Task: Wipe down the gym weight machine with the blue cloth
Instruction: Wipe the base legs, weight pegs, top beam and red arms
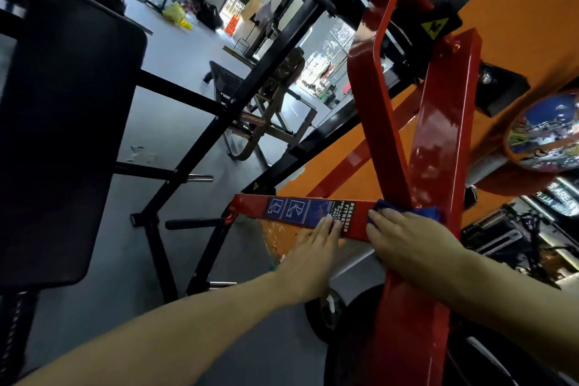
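Pressing blue cloth (407,213) onto red bar (313,216), right hand (407,244) flat, left hand (316,257) flat (fingers straight).

Two bare forearms, no sleeves

Red crossbar (313,218) of weight machine carried dark label (308,213): white block lettering, sideways, top lines seemingly "PRAKSSIS FITNESS", smaller lines illegible; beside it, blue pictogram panels. Yellow triangular warning sticker (434,26) sat on black bracket above red frame, its symbol unreadable. Signage at far right too blurred.
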